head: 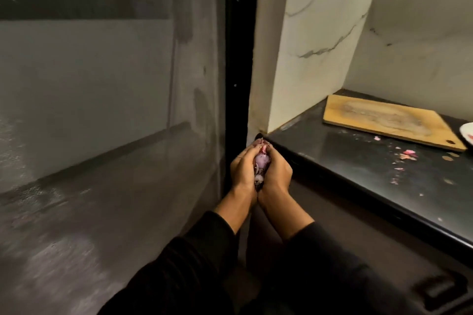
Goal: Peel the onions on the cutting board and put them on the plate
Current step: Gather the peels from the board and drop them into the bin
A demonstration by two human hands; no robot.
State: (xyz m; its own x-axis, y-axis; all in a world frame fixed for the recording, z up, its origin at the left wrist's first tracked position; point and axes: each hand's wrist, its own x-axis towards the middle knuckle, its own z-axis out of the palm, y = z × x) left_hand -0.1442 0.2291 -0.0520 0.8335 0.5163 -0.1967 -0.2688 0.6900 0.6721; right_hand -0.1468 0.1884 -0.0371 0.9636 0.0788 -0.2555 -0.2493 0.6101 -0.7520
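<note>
Clearly the 2 hands are cupped together off the left end of the counter (358,161), away from the cutting board (389,120). The left hand (243,169) and right hand (277,174) press palm to palm, fingers curled round a bundle of purple onion peels (262,161); whether a whole onion sits inside I cannot tell. No onion lies on the board, and only the rim of the plate (467,133) shows at the right edge, so the peeling looks done and this seems to be clean-up. To do it well, the person should keep the heels of the hands sealed so no dry skin slips out below, and carry the bundle low and steady to the bin. A few scraps (408,153) on the counter need a second sweep.
</note>
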